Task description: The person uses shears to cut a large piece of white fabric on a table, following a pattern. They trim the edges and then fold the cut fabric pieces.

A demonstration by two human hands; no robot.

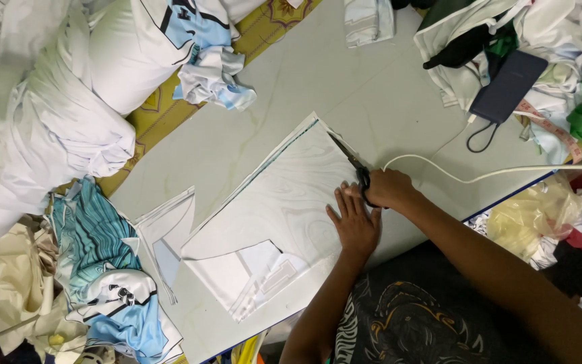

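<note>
Fingers (346, 202) of the left hand (355, 226) are lying flat and together, pressing down a pale marbled sheet of fabric (274, 202) on the grey table (385, 101). Just at two o'clock from it, the right hand (386, 189) is closing its fingers through the handles of black scissors (351, 165), whose blades are pointing toward eleven o'clock along the sheet's upper edge. A white cable (453, 175) is running off at three o'clock. White bundled cloth (48, 128) is piling up at nine o'clock, teal and blue printed cloth (102, 269) at seven o'clock, and a dark pouch (506, 84) at two o'clock.
</note>
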